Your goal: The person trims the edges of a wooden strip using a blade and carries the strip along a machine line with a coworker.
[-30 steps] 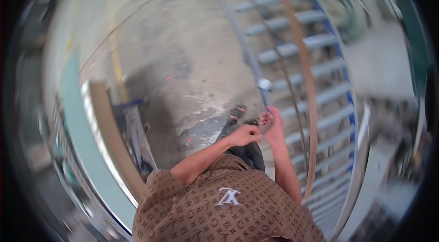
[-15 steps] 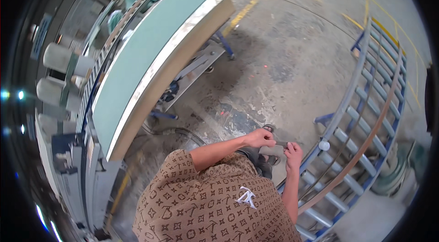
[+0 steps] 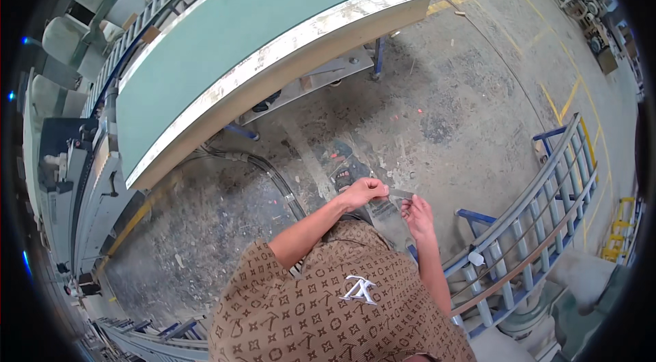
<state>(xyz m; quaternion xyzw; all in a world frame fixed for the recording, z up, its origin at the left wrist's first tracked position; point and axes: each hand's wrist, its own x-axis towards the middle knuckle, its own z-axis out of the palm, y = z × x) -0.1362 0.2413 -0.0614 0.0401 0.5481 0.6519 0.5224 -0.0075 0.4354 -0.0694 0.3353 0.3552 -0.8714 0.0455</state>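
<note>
A short, thin grey strip [image 3: 400, 194] spans the gap between my two hands in front of my body; its exact kind is too small to tell. My left hand [image 3: 363, 193] pinches one end between thumb and fingers. At the other end, my right hand [image 3: 418, 216] has its fingertips closed on the strip, palm turned inward. Beyond them, apart from both hands, a long workbench with a green top [image 3: 273, 3] carries a white-and-tan edge [image 3: 294, 41] along its near side.
To the right stands a curved-looking roller conveyor [image 3: 526, 232] with blue legs. Black hoses [image 3: 270, 174] run across the stained concrete floor [image 3: 437, 88] below the bench. A grey machine [image 3: 89, 191] stands at the left, and a yellow step stand [image 3: 618, 229] at the far right.
My view has swung to the right and I stand turned, with one foot forward. Both hands still hold the strip, which now shows more of its flat face.
</note>
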